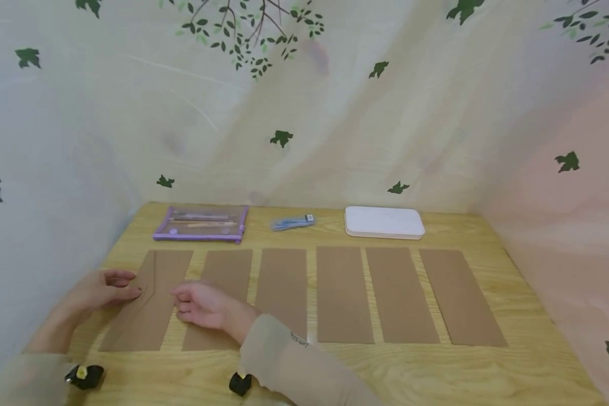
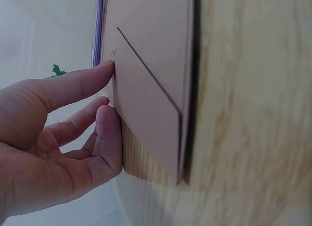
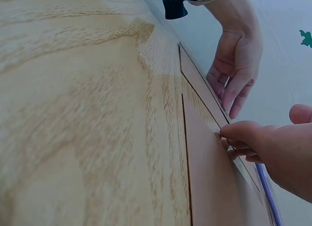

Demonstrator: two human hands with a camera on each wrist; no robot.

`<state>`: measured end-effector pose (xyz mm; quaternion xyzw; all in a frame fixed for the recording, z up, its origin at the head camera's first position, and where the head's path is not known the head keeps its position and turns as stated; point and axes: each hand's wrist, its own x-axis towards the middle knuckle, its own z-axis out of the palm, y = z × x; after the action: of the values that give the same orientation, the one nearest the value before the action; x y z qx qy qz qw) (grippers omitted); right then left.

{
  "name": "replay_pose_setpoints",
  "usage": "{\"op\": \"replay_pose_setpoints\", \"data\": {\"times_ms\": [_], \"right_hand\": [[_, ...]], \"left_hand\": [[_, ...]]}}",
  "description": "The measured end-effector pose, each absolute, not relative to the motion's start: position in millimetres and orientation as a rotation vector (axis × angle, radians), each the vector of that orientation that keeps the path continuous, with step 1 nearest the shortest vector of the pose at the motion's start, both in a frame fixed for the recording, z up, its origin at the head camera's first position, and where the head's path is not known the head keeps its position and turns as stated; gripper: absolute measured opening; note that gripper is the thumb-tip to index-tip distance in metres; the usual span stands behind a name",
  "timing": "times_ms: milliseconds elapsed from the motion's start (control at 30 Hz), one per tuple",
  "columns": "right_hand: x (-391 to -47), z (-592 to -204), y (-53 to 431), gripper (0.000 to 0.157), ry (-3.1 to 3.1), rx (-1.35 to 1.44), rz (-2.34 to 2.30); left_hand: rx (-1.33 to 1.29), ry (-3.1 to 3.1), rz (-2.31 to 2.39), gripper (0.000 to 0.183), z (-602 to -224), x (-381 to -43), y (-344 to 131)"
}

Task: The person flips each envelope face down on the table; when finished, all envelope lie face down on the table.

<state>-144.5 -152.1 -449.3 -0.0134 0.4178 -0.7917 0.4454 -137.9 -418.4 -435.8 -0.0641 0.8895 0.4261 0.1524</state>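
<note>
A flat brown paper envelope (image 1: 149, 316) with slanted flap lines lies at the left end of a row on the wooden table. My left hand (image 1: 98, 290) is at its left edge; in the left wrist view one fingertip (image 2: 111, 65) touches that edge, the other fingers bent loosely beside it. Across from it, my right hand (image 1: 203, 304) has its loosely curled fingertips at the envelope's right edge, above the second brown piece (image 1: 228, 265), which it partly hides. Whether the right fingertips touch the paper cannot be told.
Several more flat brown pieces (image 1: 342, 293) continue the row rightward. Behind them lie a purple-trimmed clear pouch (image 1: 203, 224) with pencils, a small blue packaged item (image 1: 292, 223) and a white case (image 1: 384, 221). Light cloth (image 1: 304, 113) with leaf prints surrounds the table.
</note>
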Motion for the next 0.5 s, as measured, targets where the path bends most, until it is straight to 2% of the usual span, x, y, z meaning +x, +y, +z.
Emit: {"op": "replay_pose_setpoints", "data": {"times_ms": [500], "right_hand": [[-142.9,-445.1,-150.7,0.012,1.020,-0.024,-1.947]], "left_hand": [[-0.147,2.584,1.167,0.074,-429.2,-134.9,-418.6]]}}
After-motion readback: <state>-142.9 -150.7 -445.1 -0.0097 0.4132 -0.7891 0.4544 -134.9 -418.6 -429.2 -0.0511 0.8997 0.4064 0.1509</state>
